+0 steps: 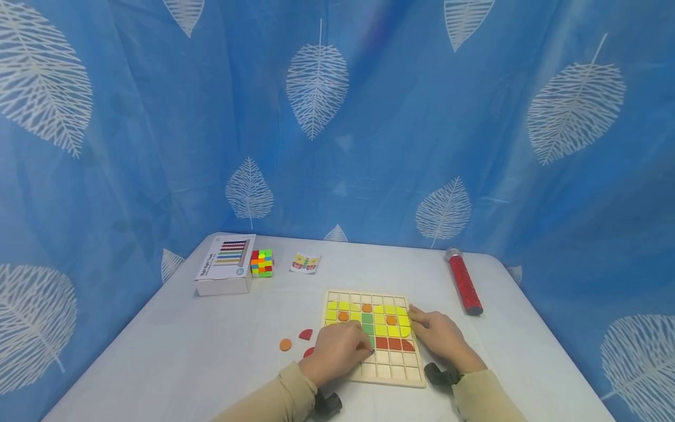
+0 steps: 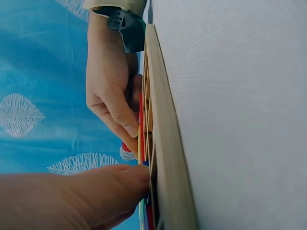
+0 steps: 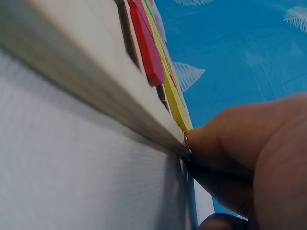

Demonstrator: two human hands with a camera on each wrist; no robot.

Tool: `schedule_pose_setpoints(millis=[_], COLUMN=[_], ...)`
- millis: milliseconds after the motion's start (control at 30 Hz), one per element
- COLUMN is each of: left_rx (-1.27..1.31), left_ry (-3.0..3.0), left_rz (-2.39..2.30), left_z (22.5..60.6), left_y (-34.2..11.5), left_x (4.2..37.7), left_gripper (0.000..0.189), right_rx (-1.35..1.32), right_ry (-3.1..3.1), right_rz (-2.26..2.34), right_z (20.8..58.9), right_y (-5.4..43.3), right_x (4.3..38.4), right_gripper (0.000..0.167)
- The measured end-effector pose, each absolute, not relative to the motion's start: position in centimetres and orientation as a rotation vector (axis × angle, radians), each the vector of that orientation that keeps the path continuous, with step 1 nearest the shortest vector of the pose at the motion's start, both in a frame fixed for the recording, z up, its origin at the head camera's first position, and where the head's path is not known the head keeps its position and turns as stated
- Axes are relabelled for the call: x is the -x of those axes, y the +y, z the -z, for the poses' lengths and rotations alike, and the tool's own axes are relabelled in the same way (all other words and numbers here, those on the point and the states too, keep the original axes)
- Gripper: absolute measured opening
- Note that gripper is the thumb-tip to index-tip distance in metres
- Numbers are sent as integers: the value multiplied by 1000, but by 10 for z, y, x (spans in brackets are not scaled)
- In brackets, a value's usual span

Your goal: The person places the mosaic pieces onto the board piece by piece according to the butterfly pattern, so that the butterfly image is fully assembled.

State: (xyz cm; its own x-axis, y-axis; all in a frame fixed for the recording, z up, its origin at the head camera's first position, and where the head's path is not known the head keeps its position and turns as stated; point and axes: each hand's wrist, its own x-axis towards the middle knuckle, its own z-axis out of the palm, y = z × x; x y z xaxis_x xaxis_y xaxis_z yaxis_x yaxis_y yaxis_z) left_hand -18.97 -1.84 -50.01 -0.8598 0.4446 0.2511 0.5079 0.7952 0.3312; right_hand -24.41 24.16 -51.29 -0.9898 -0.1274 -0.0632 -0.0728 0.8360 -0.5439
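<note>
A square wooden grid board (image 1: 403, 373) lies on the table, its upper cells filled with yellow, orange, green and red flat pieces. Over its lower left part, my left hand (image 1: 340, 350) pinches a small blue piece (image 1: 372, 351) just below the green column. In the left wrist view, the thumb (image 2: 122, 184) is right at this blue piece, which is mostly hidden. My right hand (image 1: 440, 335) holds the board's right edge; in the right wrist view its thumb and finger pinch the rim beside a yellow piece (image 3: 176, 106).
Left of the board lie an orange disc (image 1: 285, 344) and red pieces (image 1: 306, 334). Farther back are a white box (image 1: 224, 266), a colourful puzzle cube (image 1: 262, 264) and a picture card (image 1: 304, 264). A red tube (image 1: 465, 284) lies at the back right.
</note>
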Motion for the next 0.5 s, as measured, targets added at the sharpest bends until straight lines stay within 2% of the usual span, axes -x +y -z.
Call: schedule_pose_setpoints(millis=[500], left_rx=[694], left_ry=[-2827], left_rz=[662], left_z=[496], left_y=[-23], left_x=[186], left_gripper=[3], right_rx=[159], right_ry=[2918], right_rz=[849], right_z=[512], right_y=[241], right_x=[243], right_gripper=[53])
